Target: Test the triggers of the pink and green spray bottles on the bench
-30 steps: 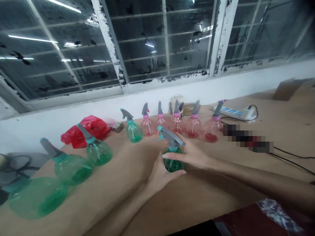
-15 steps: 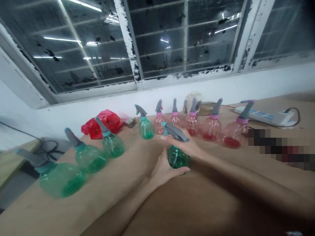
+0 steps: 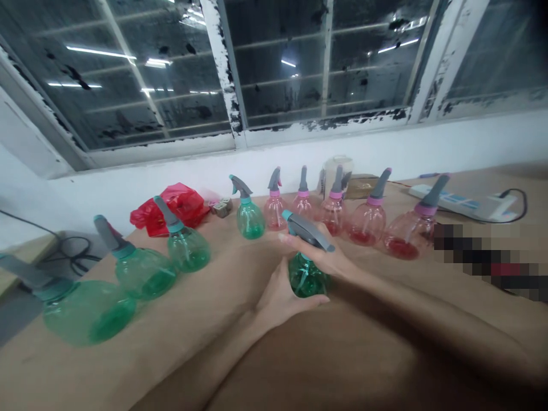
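Note:
Between my hands stands a green spray bottle (image 3: 307, 276) with a grey spray head and a teal nozzle, its head pointing to the left. My left hand (image 3: 280, 294) is curved round the lower left side of its body, thumb across the front. Around the neck and grey spray head my right hand (image 3: 326, 249) is closed, its fingers partly hidden behind the head. Green spray bottles stand to the left, the nearest ones being a bottle (image 3: 189, 249) and, farther back, another bottle (image 3: 250, 220). Pink spray bottles with red liquid, such as one (image 3: 367, 224), line the back right.
A crumpled red plastic bag (image 3: 171, 208) lies at the back left beside small grey blocks (image 3: 221, 207). On the right are a white power strip (image 3: 466, 202) with a cable and a blurred-out patch. A window (image 3: 282, 68) and white wall bound the back.
The view has shifted slightly, so the green bottles on the left appear farther left. Both hands keep their hold on the green spray bottle, with little visible movement.

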Demonstrator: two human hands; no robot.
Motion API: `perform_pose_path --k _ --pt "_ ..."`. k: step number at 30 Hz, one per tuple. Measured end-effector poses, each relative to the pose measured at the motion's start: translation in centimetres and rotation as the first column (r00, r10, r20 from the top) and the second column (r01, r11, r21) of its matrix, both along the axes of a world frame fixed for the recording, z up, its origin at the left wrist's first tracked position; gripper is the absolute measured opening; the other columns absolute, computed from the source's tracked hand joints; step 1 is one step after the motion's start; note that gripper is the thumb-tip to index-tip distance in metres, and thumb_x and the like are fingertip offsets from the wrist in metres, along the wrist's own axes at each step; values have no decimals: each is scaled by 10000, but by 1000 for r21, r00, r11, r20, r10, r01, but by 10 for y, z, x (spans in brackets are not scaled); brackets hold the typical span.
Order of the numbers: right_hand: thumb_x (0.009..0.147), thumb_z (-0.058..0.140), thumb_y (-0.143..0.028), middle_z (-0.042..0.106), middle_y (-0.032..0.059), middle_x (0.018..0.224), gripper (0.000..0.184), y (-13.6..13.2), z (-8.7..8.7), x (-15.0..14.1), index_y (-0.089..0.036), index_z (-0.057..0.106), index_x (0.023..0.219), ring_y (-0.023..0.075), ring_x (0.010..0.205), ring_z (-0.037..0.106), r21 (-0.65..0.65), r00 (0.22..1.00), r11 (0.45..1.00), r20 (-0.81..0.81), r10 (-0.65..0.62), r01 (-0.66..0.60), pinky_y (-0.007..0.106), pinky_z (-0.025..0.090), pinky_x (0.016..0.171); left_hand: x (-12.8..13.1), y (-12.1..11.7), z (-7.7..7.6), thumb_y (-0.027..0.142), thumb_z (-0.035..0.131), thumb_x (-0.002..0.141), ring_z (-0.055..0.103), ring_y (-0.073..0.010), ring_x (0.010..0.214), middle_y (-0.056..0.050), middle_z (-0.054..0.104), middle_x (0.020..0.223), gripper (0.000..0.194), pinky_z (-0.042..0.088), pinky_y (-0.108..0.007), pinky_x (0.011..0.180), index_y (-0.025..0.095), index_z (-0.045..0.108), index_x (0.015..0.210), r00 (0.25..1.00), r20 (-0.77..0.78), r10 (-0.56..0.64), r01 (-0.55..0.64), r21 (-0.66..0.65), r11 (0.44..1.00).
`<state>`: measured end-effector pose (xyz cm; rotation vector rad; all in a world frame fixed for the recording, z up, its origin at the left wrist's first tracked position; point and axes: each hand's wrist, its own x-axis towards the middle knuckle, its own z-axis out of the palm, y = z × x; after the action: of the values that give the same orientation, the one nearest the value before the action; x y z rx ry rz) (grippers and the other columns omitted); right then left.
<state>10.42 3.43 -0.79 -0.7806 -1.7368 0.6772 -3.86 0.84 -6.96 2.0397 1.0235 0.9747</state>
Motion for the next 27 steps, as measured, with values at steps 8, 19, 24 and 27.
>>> perform_pose_path --k 8,19,24,27 --pt "844 584 -436 522 -40 606 228 0 0 1 -216 597 787 118 554 490 -19 1000 1000 6 16 -16 261 375 529 1 -2 5 438 776 656 437 -340 1278 -126 476 1355 834 374 -555 1037 233 338 1335 1000 11 -25 26 -19 999" --pt "826 611 -403 591 -40 669 270 -1 -6 4 -229 638 1031 135 592 544 -20 1000 1000 -25 1 -2 281 444 598 0 -1 3 459 771 659 440 -341 1268 -129 496 1315 810 371 -543 1036 218 356 1312 1000 -17 -10 10 -17 1000" --pt "815 636 -394 611 -33 679 280 -1 -6 5 -237 642 1047 151 630 584 -39 1000 999 -23 -3 2 293 470 626 1 -1 6 468 767 664 436 -329 1274 -124 496 1316 800 363 -528 1049 218 362 1307 1000 -19 -20 20 -1 1000" --pt "818 635 -382 668 -9 810 271 -2 -4 6 -252 637 1056 180 754 640 -80 998 995 -42 54 -57 325 505 719 2 -2 8 464 761 673 444 -328 1271 -121 484 1345 801 374 -524 1043 223 356 1321 999 -28 -23 22 -10 1000"
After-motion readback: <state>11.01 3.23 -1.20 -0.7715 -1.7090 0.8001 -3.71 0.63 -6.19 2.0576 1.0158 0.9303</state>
